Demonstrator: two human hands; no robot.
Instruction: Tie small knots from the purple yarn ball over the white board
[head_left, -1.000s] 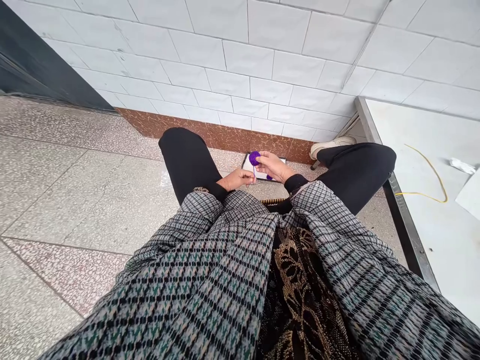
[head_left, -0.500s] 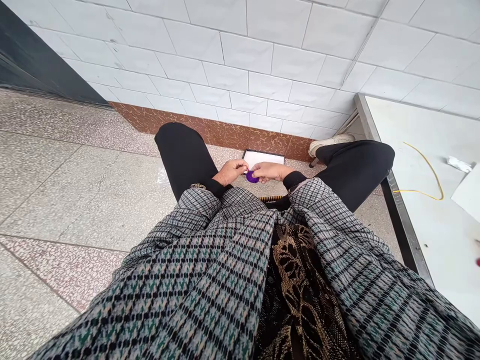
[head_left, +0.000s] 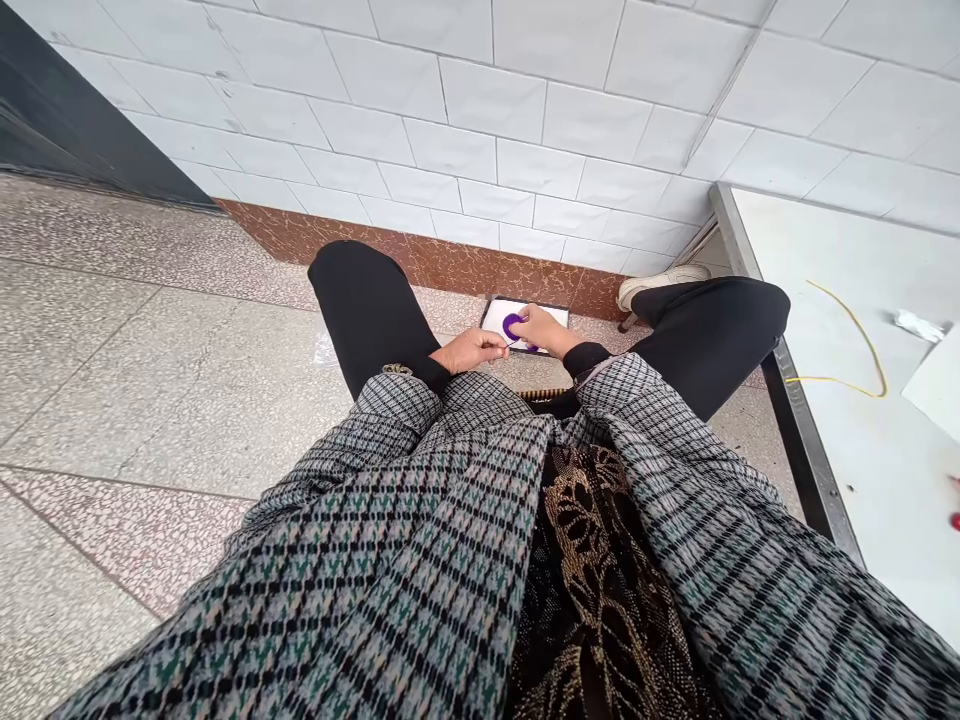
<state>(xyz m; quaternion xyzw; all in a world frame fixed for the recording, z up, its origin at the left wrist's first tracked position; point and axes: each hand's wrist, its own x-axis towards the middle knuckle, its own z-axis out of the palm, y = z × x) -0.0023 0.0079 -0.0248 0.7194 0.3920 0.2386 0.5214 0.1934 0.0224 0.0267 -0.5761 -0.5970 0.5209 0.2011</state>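
My right hand [head_left: 541, 328] is closed on a round purple coil [head_left: 512, 325], its fingers and thumb at the coil's right edge. A bit more purple shows below the right fingers. My left hand [head_left: 476, 348] is pinched shut lower and to the left. From its fingertips a thin dark purple strand [head_left: 513, 345] runs up toward the right hand. Behind the coil, a white board with a dark frame [head_left: 493, 317] lies low between my knees. The exact material of the coil is too small to tell.
A white table [head_left: 810, 480] with a metal edge stands at right. On it are a bent yellow strand [head_left: 876, 350], crumpled white material [head_left: 919, 326] and a white sheet [head_left: 937, 385]. A tiled wall [head_left: 525, 120] rises ahead. Clear plastic [head_left: 324, 350] lies on the floor at left.
My right hand has moved up with the purple coil, now over the white board. My left hand has dropped slightly and come apart from the coil, with a strand stretched between the hands.
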